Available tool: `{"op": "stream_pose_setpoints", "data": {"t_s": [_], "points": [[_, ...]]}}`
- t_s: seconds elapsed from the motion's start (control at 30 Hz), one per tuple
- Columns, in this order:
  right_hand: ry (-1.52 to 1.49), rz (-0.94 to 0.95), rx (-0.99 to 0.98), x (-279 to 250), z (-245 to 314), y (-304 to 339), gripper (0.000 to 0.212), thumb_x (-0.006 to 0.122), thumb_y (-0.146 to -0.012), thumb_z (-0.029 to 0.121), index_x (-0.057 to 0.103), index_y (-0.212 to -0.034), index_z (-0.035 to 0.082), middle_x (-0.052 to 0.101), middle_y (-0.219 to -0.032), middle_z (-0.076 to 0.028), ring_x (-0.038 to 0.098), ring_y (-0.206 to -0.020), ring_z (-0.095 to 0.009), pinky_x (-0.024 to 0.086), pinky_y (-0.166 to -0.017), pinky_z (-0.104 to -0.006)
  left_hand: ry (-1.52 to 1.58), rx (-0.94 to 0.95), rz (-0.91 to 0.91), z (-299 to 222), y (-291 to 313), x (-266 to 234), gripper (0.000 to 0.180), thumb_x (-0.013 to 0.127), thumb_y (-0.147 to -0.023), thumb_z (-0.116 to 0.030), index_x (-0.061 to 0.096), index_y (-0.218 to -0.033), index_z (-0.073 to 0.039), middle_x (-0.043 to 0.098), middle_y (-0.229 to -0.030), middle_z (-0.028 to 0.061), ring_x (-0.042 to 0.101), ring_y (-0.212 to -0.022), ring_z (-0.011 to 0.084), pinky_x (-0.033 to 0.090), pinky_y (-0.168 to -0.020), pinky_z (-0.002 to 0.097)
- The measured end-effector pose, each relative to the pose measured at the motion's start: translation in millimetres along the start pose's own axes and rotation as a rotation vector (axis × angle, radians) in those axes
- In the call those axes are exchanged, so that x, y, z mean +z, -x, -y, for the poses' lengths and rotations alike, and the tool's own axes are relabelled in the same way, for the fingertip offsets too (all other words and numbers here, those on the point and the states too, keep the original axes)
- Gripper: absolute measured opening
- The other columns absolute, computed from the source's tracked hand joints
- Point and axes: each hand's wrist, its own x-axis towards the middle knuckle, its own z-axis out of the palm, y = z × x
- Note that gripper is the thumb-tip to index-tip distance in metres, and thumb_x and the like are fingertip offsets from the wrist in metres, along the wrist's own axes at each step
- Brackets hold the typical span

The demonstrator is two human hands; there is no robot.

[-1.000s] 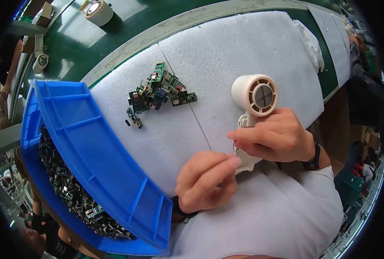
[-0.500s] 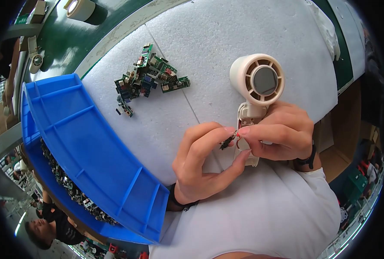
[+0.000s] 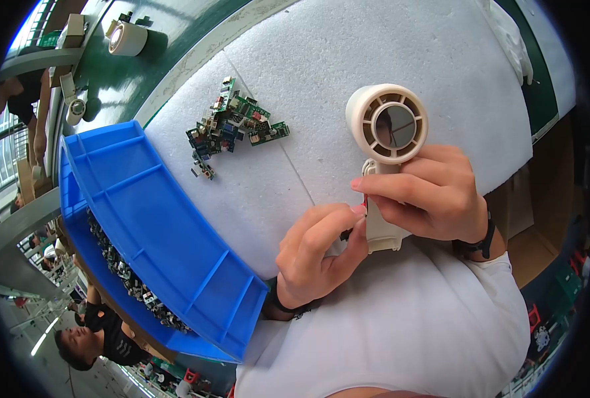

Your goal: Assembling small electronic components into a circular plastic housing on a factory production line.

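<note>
A cream handheld fan [image 3: 357, 118] lies on the white foam sheet, its round grille up and its handle [image 3: 382, 231] opened, pointing toward me. My left hand [image 3: 318, 249] is closed in a pinch beside the handle, on a small circuit board [image 3: 345, 235] mostly covered by the fingers. Between the two hands runs a short red wire [image 3: 365, 200]. My right hand [image 3: 434, 196] lies over the handle just below the fan head, thumb and forefinger closed at the wire's upper part. The wire's ends are hidden.
Several loose circuit boards [image 3: 232, 123] are heaped on the foam sheet [image 3: 308, 66]. To the left, a blue bin [image 3: 155, 219] holds many more boards. Another fan part [image 3: 128, 40] stands on the green table [image 3: 169, 33]. A person [image 3: 102, 331] is at the lower left.
My left hand has drawn slightly down with the board, now more hidden. The right forefinger has moved up and left across the handle. The view has shifted slightly.
</note>
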Motion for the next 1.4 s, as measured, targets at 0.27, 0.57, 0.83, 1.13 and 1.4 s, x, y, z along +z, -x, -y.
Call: {"op": "stream_pose_setpoints", "data": {"t_s": [0.27, 0.57, 0.83, 1.13, 1.4], "points": [[0.042, 0.101, 0.015, -4, 3, -1, 0.038, 0.080, -0.071, 0.009, 0.076, -0.109, 0.013, 0.066, -0.073, -0.001, 0.066, -0.068, -0.020, 0.054, -0.061, -0.0315, -0.008, -0.004, -0.111, -7, 9, 0, 0.037, 0.074, -0.082, 0.013, 0.057, -0.113, 0.000, 0.068, -0.094, 0.0187, 0.066, -0.073, 0.0205, 0.053, -0.064, 0.0272], [-0.019, 0.043, 0.005, -2, 0, 1, 0.034, 0.082, -0.073, 0.009, 0.075, -0.106, 0.011, 0.067, -0.074, -0.001, 0.066, -0.068, -0.021, 0.054, -0.062, -0.0317, -0.131, 0.022, -0.199, -9, -8, 7, 0.029, 0.068, -0.093, 0.006, 0.050, -0.114, -0.002, 0.064, -0.092, 0.0190, 0.059, -0.061, 0.0105, 0.049, -0.051, 0.0192], [-0.039, 0.018, -0.002, -3, 1, 1, 0.029, 0.083, -0.073, 0.009, 0.074, -0.101, 0.009, 0.068, -0.076, -0.003, 0.067, -0.068, -0.021, 0.054, -0.060, -0.0315, -0.157, 0.009, -0.214, -9, -7, 7, 0.028, 0.068, -0.093, 0.006, 0.050, -0.114, -0.002, 0.064, -0.093, 0.0187, 0.059, -0.060, 0.0108, 0.049, -0.050, 0.0186], [0.008, -0.013, -0.020, 0, 0, 1, 0.022, 0.083, -0.073, 0.006, 0.073, -0.094, 0.006, 0.070, -0.077, -0.006, 0.067, -0.066, -0.020, 0.052, -0.055, -0.0295, -0.089, -0.053, -0.103, -6, 4, 5, 0.027, 0.070, -0.089, 0.011, 0.058, -0.111, 0.001, 0.066, -0.097, 0.0169, 0.064, -0.078, 0.0161, 0.055, -0.070, 0.0258], [-0.104, 0.020, 0.056, -6, 1, -2, 0.019, 0.081, -0.073, 0.004, 0.075, -0.091, 0.006, 0.069, -0.075, -0.005, 0.056, -0.054, -0.014, 0.042, -0.048, -0.0262, -0.119, -0.180, -0.045, -16, -7, 4, 0.028, 0.073, -0.083, 0.015, 0.065, -0.107, 0.003, 0.069, -0.100, 0.0148, 0.067, -0.087, 0.0190, 0.054, -0.076, 0.0269]]}}
